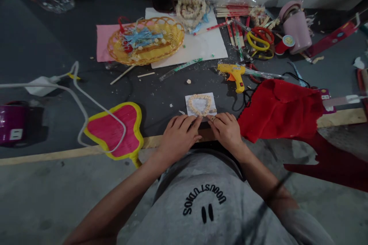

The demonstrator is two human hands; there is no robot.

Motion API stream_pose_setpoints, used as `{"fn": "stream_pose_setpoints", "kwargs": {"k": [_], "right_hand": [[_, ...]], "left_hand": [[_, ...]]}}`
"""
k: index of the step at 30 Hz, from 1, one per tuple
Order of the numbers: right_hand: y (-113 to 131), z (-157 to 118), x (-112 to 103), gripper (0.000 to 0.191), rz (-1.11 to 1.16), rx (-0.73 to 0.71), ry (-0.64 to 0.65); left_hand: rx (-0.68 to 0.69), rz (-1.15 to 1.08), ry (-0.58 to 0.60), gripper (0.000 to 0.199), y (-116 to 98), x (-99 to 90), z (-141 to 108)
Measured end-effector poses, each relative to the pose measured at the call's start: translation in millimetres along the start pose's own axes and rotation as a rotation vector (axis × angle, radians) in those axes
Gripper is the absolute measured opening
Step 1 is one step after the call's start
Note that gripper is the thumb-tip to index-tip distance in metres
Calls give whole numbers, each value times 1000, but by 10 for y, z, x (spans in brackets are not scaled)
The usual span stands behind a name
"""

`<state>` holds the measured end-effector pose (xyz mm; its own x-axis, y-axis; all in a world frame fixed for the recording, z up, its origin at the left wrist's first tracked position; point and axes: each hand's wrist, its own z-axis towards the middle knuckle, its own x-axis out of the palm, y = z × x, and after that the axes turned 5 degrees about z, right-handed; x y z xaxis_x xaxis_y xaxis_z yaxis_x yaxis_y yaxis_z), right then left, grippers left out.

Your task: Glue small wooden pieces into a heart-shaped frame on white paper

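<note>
A heart-shaped ring of small pale pieces (191, 103) lies on a small white sheet of paper (213, 98) near the table's front edge. My left hand (180, 133) rests at its lower left, fingers stretched forward and the index fingertip touching the ring's bottom; the thumb stands apart. At the lower right, my right hand (228, 129) has its thumb and index finger pinched together beside the paper. What sits between those fingertips is too small to make out. Behind the paper lies one loose pale piece (188, 81).
Behind are a yellow glue gun (234, 73), a woven basket (172, 48) with blue tassels, yellow-handled scissors (258, 42) and a pink cup (297, 32). Red cloth (281, 109) lies right; a pink-and-yellow fan (115, 128) and white cable (83, 103) lie left.
</note>
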<state>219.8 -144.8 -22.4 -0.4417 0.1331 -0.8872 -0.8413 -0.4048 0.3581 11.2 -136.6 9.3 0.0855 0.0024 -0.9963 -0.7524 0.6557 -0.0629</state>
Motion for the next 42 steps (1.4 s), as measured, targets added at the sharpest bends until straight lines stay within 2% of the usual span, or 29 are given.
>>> {"fn": "stream_pose_setpoints", "kwargs": {"k": [19, 26, 31, 36, 42], "right_hand": [[8, 12, 4, 20, -34, -2, -7], [9, 18, -7, 19, -6, -38, -71], [11, 15, -3, 21, -8, -23, -36], [7, -4, 11, 23, -5, 9, -8], [11, -11, 11, 23, 1, -18, -12]], "left_hand": [[17, 46, 20, 53, 14, 19, 6], [22, 50, 20, 53, 13, -1, 5], [13, 51, 58, 52, 6, -17, 9], [8, 47, 47, 52, 11, -13, 1], [10, 46, 28, 54, 17, 16, -5]]}}
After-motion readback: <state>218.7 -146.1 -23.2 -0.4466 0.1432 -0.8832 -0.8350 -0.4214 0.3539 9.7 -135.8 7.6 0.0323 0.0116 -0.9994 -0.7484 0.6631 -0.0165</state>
